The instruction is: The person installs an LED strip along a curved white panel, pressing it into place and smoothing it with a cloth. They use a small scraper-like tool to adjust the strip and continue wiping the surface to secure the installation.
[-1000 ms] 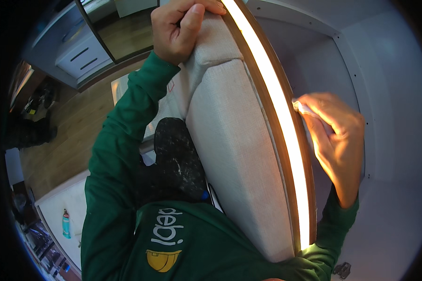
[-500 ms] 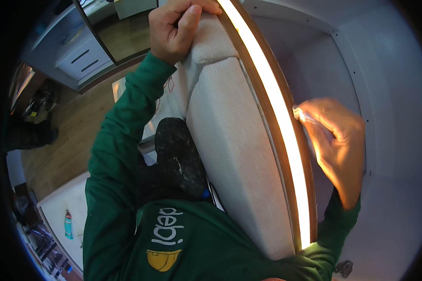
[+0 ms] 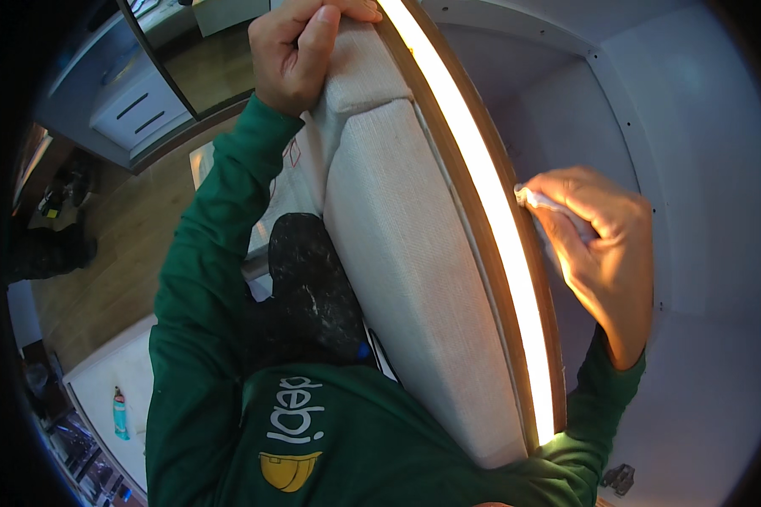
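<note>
A long wooden board (image 3: 442,160) with a glowing white light strip (image 3: 492,198) set along it runs down the middle, beside beige padded cushions (image 3: 397,228). At its far end, my left hand (image 3: 296,55) is closed with fingers curled over the cushion's top, the fingertips reaching the board. On the board's right side my right hand (image 3: 604,224) pinches a crumpled white cloth (image 3: 558,209) between thumb and fingers. The cloth's tip touches the board's outer edge. Part of the cloth is hidden inside the hand.
Right of the board lies a white-walled recess (image 3: 702,211), with a small dark metal fitting (image 3: 619,479) low in it. A teal tube (image 3: 121,414) lies on a white surface (image 3: 101,363) at lower left. White drawers (image 3: 139,110) stand at upper left, past the wooden floor (image 3: 131,245).
The whole view has shifted slightly, so most things sit a little further left. My right hand still pinches the cloth at the board's edge, and my left hand keeps its place.
</note>
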`<state>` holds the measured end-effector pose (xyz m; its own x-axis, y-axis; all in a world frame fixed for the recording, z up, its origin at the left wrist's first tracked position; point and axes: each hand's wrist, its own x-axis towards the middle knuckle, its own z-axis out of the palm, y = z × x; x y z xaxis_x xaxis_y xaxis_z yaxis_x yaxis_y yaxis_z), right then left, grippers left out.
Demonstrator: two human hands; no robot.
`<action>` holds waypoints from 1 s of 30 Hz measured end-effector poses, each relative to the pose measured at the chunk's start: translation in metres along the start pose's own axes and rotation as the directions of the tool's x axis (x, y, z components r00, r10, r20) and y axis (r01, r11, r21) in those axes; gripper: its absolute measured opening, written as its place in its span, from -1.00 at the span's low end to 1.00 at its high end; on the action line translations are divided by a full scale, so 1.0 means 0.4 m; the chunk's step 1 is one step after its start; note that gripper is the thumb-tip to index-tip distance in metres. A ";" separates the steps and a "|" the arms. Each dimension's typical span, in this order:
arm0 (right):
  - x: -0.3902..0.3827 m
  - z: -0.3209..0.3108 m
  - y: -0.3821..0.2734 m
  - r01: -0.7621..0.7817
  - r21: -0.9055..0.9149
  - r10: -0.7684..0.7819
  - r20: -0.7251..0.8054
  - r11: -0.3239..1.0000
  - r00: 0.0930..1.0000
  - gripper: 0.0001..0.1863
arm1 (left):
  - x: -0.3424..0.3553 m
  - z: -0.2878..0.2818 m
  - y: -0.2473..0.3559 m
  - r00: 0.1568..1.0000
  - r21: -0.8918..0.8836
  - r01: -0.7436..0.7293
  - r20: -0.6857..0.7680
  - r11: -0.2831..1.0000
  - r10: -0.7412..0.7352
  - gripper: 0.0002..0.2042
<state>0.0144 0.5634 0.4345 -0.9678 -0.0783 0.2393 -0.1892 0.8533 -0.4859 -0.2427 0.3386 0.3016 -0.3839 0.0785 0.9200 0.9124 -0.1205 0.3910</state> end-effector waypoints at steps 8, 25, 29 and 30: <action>0.031 0.016 -0.009 0.065 0.007 -0.065 0.002 0.998 0.998 -0.90 | -0.001 0.006 -0.008 1.000 0.014 -0.017 -0.019 1.000 0.017 -0.58; 0.052 0.033 -0.002 0.141 0.019 -0.141 -0.028 0.990 0.990 -0.88 | 0.002 0.002 -0.002 1.000 0.020 -0.017 -0.004 1.000 0.017 -0.62; 0.047 0.037 0.013 0.077 -0.039 -0.078 -0.035 0.996 0.996 -0.88 | 0.003 0.000 -0.002 1.000 0.011 0.000 -0.011 1.000 0.000 -0.63; 0.046 0.036 0.019 0.090 -0.030 -0.091 -0.035 0.995 0.995 -0.88 | 0.004 -0.001 -0.003 1.000 0.018 0.014 -0.016 1.000 -0.014 -0.63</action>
<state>-0.0074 0.5609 0.4232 -0.9402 -0.1375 0.3115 -0.2702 0.8581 -0.4366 -0.2443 0.3386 0.3027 -0.3989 0.0645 0.9147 0.9093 -0.1014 0.4037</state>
